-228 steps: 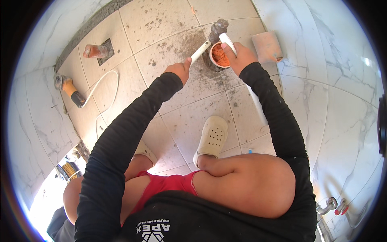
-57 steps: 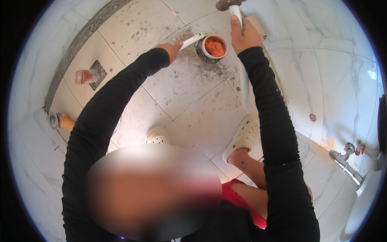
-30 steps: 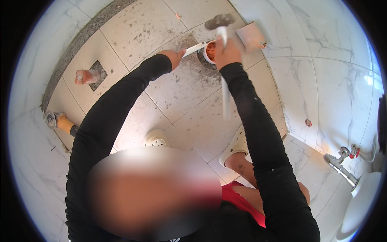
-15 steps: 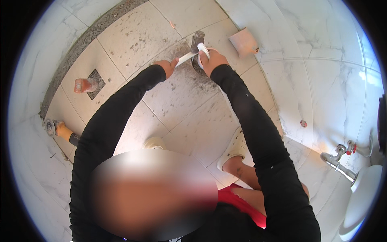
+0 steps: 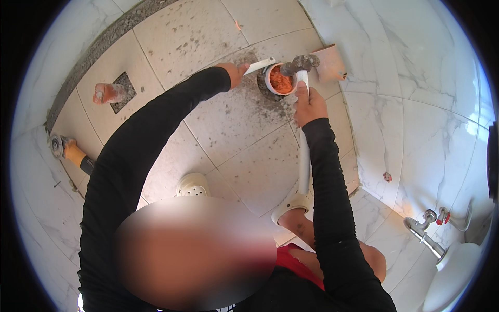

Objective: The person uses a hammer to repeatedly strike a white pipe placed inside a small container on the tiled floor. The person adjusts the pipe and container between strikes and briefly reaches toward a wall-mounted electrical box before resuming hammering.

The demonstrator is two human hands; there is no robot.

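In my left hand is a slim white bar, fingers closed round its near end. The bar's far tip lies at the rim of a white pipe set in a rough hole in the floor; I cannot tell whether they touch. Orange crumpled material fills the pipe's mouth. My right hand grips a hammer by its long white handle, which runs back under my forearm. The hammer's dark, crusted head is over the pipe's right edge.
Dusty tiles with crumbs of rubble surround the pipe. A square tile piece stands by the right wall. An orange pipe stub lies at a square cutout, with an angle grinder nearer left. A white basin is at lower right.
My right hand has moved right and nearer with the hammer, uncovering the pipe's mouth and its orange filling. My left hand and the white bar have shifted slightly right and away.
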